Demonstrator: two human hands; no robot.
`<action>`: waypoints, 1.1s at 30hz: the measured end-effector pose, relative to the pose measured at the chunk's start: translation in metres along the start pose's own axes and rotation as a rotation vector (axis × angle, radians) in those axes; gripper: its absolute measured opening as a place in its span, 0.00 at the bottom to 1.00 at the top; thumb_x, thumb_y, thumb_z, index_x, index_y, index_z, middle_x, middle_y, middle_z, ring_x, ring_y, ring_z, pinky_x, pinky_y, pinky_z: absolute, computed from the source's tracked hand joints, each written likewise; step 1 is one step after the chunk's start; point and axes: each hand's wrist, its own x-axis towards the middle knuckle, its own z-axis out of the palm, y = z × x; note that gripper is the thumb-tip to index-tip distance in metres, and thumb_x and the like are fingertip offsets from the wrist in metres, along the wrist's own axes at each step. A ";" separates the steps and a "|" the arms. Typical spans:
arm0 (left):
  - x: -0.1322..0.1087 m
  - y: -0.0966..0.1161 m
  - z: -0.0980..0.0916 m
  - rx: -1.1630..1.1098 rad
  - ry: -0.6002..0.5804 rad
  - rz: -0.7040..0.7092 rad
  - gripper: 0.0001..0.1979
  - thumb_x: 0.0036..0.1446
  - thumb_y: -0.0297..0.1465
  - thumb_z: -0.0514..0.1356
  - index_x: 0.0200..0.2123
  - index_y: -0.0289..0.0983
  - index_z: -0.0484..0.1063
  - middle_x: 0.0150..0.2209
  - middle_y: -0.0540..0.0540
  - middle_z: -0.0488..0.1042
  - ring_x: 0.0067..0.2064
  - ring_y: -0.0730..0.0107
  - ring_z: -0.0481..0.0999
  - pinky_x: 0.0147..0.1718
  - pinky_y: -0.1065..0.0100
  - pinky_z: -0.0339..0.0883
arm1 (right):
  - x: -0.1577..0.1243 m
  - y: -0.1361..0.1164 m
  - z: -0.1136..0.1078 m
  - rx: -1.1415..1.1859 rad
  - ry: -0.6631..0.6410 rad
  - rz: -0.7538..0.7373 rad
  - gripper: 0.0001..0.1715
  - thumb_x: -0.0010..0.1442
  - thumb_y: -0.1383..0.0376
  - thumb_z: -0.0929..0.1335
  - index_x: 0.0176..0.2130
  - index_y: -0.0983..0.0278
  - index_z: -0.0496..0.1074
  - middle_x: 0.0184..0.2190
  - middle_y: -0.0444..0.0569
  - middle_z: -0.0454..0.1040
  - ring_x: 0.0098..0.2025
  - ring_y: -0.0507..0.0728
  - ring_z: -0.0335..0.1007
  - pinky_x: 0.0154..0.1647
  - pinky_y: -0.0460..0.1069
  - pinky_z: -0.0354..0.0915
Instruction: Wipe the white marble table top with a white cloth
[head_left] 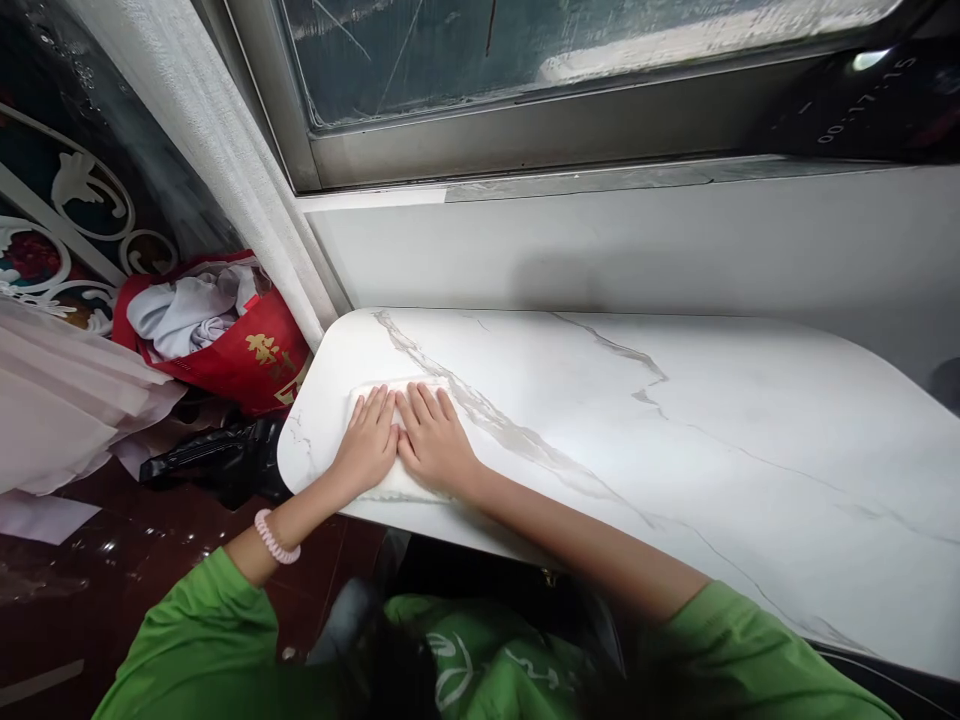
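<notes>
A folded white cloth (405,487) lies flat near the left end of the white marble-patterned tabletop (675,400). On top of it rests my left hand (369,440), palm down with the fingers stretched out. Beside it my right hand (433,435) also presses flat on the cloth, fingers extended. The two hands touch or nearly touch at the thumbs. Much of the cloth is covered by them; its edges show above and below. A pink coiled band (276,538) circles my left wrist.
Behind the table stand a pale wall (600,250) and a metal-framed window (525,140). Left of the table are a red bag (232,350) with light fabric inside, a black plastic bag (225,455) and a white curtain (202,130). A dark device with timer digits (870,105) appears upper right.
</notes>
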 end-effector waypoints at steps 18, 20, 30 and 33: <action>0.175 -0.120 0.007 -0.042 0.185 -0.014 0.21 0.63 0.28 0.47 0.57 0.32 0.66 0.61 0.40 0.65 0.64 0.61 0.59 0.65 0.55 0.47 | 0.174 0.066 0.064 0.118 0.020 0.148 0.31 0.63 0.66 0.57 0.62 0.76 0.59 0.64 0.65 0.58 0.67 0.65 0.48 0.66 0.62 0.39; 0.188 -0.126 0.008 -0.032 0.198 0.000 0.21 0.63 0.28 0.47 0.57 0.31 0.67 0.61 0.40 0.66 0.64 0.61 0.60 0.64 0.57 0.48 | 0.184 0.070 0.067 0.109 0.036 0.161 0.30 0.63 0.66 0.57 0.62 0.76 0.60 0.63 0.65 0.59 0.66 0.65 0.49 0.66 0.62 0.38; 0.214 -0.143 0.008 0.050 0.142 0.030 0.22 0.66 0.30 0.44 0.60 0.33 0.63 0.63 0.42 0.62 0.65 0.62 0.57 0.65 0.56 0.47 | 0.204 0.076 0.073 0.064 0.101 0.188 0.28 0.65 0.65 0.56 0.60 0.75 0.62 0.61 0.65 0.63 0.64 0.65 0.52 0.66 0.62 0.39; 0.211 -0.142 0.007 0.058 0.129 0.017 0.23 0.66 0.30 0.44 0.61 0.32 0.61 0.64 0.41 0.60 0.66 0.62 0.56 0.65 0.55 0.44 | 0.203 0.075 0.073 0.043 0.073 0.187 0.30 0.66 0.64 0.55 0.62 0.76 0.58 0.63 0.66 0.60 0.66 0.66 0.49 0.65 0.63 0.38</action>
